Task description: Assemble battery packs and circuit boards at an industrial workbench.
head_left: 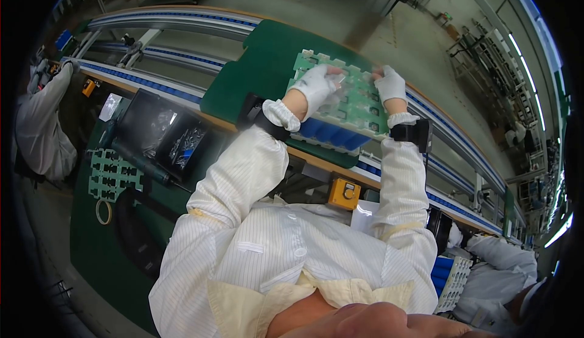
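Observation:
A block of blue cylindrical cells (334,133) stands on a green board across the conveyor, capped by a pale green plastic holder (364,100) with rows of openings. Over the left part of the holder, my gloved left hand (315,89) has its bare fingertips bent together next to a glossy, see-through piece (348,90), blurred, perhaps plastic film. My gloved right hand (390,85) is at the holder's far right corner with fingers curled in. Its fingertips are smeared, and whatever they pinch is too small to make out.
The green board (243,89) lies over the conveyor rails (164,89). At left, a green table holds black bins (182,146), a power screwdriver (152,171), another pale green holder (112,174) and a tape roll (104,211). A yellow control box (344,193) sits before me. Co-workers in white flank both sides.

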Available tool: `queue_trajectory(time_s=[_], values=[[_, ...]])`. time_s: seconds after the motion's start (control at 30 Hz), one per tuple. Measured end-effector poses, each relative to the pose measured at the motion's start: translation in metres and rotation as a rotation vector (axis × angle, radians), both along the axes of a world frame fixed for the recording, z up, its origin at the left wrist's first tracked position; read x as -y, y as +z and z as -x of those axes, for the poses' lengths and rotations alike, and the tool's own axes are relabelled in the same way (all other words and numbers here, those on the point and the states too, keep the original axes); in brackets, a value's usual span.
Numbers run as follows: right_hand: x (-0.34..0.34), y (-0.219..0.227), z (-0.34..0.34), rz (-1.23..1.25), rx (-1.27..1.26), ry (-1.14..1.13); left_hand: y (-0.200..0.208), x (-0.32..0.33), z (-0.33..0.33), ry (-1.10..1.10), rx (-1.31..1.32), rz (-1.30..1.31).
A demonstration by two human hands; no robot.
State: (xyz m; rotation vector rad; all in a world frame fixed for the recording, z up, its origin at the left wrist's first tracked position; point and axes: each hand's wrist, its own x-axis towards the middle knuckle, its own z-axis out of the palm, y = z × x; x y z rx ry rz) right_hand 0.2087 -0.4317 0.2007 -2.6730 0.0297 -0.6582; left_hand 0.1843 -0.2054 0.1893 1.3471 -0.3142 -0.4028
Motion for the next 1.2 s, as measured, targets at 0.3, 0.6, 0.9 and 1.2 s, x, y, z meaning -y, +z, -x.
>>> queue_trajectory(time_s=[0.3,0.6,0.9,1.2], values=[[0.009,-0.009,-0.004,0.141,0.022,0.145,0.015,0.001,0.010,-0.015,0.007,-0.020],[-0.057,0.041,0.059,0.014,0.362,0.699,0.012,-0.005,0.009,-0.020,0.015,-0.018],[-0.052,0.030,0.063,-0.034,0.383,0.551,0.017,-0.005,0.008,-0.084,-0.024,-0.082],[-0.039,0.016,0.063,0.148,0.466,0.592,0.014,-0.006,0.002,-0.197,0.064,-0.162]])
